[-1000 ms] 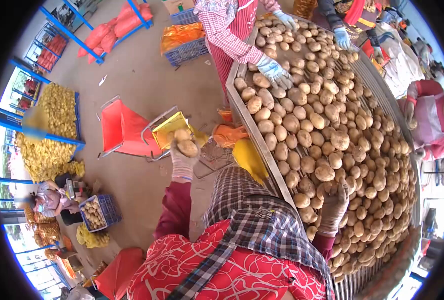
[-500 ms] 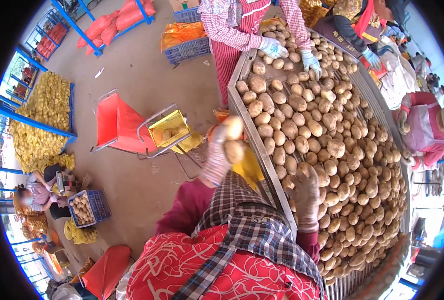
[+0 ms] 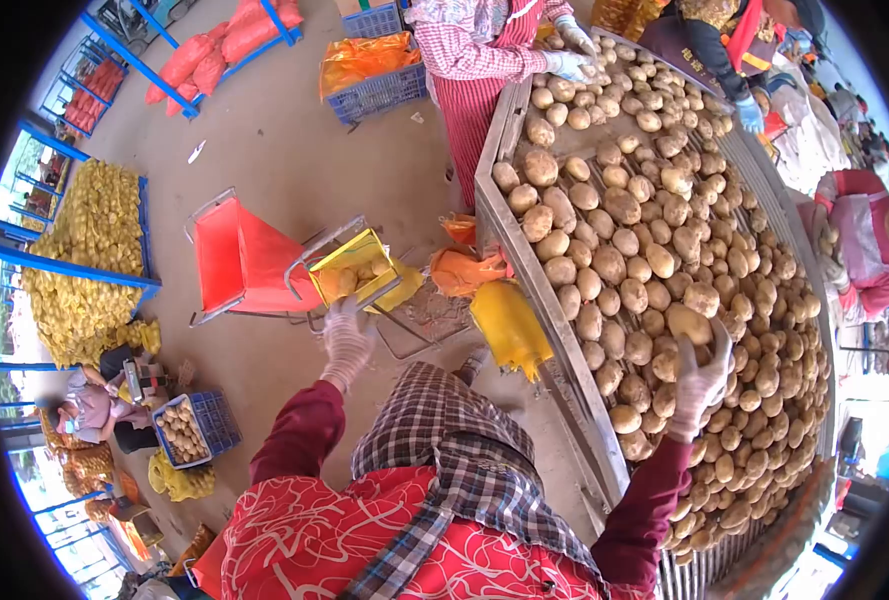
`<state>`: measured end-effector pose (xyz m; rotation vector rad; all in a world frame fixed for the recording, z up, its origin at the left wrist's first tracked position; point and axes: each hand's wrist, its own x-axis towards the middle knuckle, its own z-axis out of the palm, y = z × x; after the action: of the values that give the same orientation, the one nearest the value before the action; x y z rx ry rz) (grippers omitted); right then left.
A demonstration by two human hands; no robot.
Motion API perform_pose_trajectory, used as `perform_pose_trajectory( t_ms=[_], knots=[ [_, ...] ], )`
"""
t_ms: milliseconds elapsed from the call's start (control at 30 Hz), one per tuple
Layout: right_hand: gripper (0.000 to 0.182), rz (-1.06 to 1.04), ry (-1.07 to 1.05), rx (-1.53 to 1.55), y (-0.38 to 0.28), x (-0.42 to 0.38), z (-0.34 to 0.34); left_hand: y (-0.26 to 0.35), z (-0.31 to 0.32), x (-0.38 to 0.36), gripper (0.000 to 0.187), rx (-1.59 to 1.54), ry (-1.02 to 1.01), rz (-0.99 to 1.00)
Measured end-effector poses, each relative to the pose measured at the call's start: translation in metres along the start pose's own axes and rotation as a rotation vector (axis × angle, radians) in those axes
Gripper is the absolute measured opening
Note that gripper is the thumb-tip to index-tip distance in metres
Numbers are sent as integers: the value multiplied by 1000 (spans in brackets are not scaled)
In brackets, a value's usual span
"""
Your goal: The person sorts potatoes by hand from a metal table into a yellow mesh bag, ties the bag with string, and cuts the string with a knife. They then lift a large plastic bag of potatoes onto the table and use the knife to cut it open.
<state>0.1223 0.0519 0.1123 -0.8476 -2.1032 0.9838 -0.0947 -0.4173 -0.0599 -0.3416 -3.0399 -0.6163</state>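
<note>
My left hand [image 3: 347, 345], in a pale striped glove, is at the near edge of a yellow bag [image 3: 382, 243] held open on a metal frame. Its fingers are apart, and potatoes [image 3: 362, 270] lie in the bag just beyond them. Over the sorting table [image 3: 554, 325], my gloved right hand [image 3: 702, 388] has its fingers round a large potato [image 3: 688, 324]. Many loose potatoes [image 3: 622, 206] surround that hand.
A red bag [image 3: 254, 262] on a frame stands left of the yellow one. Yellow sacking [image 3: 511, 325] hangs beside the table's metal edge. A co-worker's gloved hands [image 3: 570, 65] are at the far end. A blue crate [image 3: 376, 95] stands on the floor beyond.
My left hand has moved left to the yellow bag and no longer holds its two potatoes. My right hand has moved right and closed on a potato. The view has shifted slightly.
</note>
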Motion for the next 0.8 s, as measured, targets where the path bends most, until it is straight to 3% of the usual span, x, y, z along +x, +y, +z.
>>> perform_pose_trajectory(
  t_ms=[33, 100, 133, 167, 200, 233, 333, 500, 567, 633, 700, 800],
  knots=[
    [44, -272, 0, -380, 7, 3, 10, -26, -4, 0, 63, 171, -30, -93],
    [37, -430, -244, -827, 35, -2, 38, -51, -12, -2, 67, 206, -124, -171],
    [37, -401, -273, -847, 34, -10, 48, -61, -13, -7, 71, 237, -214, -260],
    [37, -379, -302, -862, 32, -17, 58, -70, -14, -11, 71, 234, -199, -275],
    [37, -350, -291, -896, 38, -15, 59, -76, -13, -20, 73, 255, -313, -232],
    [39, -290, -314, -847, 44, -11, 59, -80, -12, -23, 75, 275, -416, -188],
    [40, -301, -321, -793, 41, -12, 53, -84, -10, -31, 72, 322, -284, -94],
    [39, -283, -323, -810, 26, -17, 57, -109, -2, -15, 62, 202, -344, -14],
    [37, -425, -180, -867, 21, -17, 66, -123, 8, -14, 57, 140, -286, 57],
    [27, -485, -53, -662, -24, -27, 93, -135, 14, -15, 51, 98, -224, 68],
    [24, -425, -101, -412, -54, -42, 138, -158, 34, -13, 40, 72, -32, 195],
    [21, -222, -469, -67, -71, -71, 238, -167, 41, -2, 26, -22, -58, 137]
  ],
)
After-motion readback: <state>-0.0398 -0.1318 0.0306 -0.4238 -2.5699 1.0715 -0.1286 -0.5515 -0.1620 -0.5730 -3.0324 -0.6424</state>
